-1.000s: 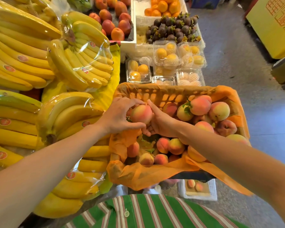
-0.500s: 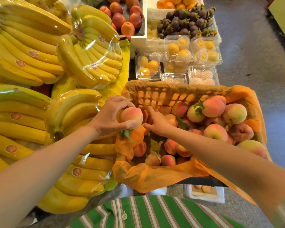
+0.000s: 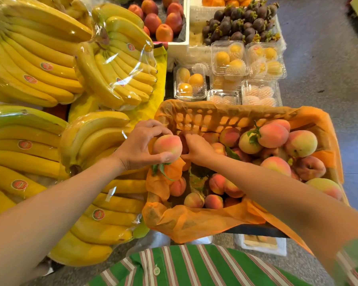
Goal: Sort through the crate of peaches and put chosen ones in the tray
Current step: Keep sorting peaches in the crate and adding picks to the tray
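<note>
My left hand (image 3: 137,148) grips a round pink-and-yellow peach (image 3: 167,145), fingers curled over its top and thumb under it, at the left edge of the orange slatted plastic crate (image 3: 205,118). My right hand (image 3: 196,146) reaches into the crate just beside it, fingers bent down among the fruit; I cannot tell whether they hold anything. The crate, lined with crumpled orange tissue paper (image 3: 194,221), holds the loose blush-skinned peaches (image 3: 273,135), heaped highest at its right. Cellophane-wrapped yellow banana bunches (image 3: 116,65) lie to its left. A white foam tray (image 3: 260,243) with fruit sits on the floor below the crate.
</note>
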A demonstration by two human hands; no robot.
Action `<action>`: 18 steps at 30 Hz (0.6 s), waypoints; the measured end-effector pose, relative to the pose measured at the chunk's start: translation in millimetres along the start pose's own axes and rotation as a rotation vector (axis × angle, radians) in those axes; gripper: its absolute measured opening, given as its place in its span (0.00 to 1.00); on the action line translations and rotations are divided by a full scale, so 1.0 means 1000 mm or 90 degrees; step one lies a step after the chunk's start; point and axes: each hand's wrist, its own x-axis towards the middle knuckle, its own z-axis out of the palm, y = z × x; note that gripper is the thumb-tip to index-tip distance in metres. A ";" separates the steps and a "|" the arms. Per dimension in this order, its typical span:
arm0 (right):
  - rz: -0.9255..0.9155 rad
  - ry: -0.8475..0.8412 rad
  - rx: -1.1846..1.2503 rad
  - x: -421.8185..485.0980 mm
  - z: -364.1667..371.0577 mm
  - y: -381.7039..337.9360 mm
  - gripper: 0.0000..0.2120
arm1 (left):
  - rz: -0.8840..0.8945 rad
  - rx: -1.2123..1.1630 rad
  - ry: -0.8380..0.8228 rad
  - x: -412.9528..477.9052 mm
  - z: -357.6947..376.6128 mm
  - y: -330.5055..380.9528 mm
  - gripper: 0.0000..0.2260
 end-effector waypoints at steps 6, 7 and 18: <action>0.122 -0.049 0.310 -0.027 -0.044 0.006 0.24 | 0.002 -0.011 0.005 -0.001 -0.001 0.004 0.27; 0.176 -0.098 0.448 -0.035 -0.056 0.005 0.21 | -0.001 -0.021 0.010 0.000 -0.001 0.006 0.27; 0.196 -0.390 0.863 -0.081 -0.104 0.006 0.38 | 0.015 -0.092 0.016 0.008 0.001 0.023 0.29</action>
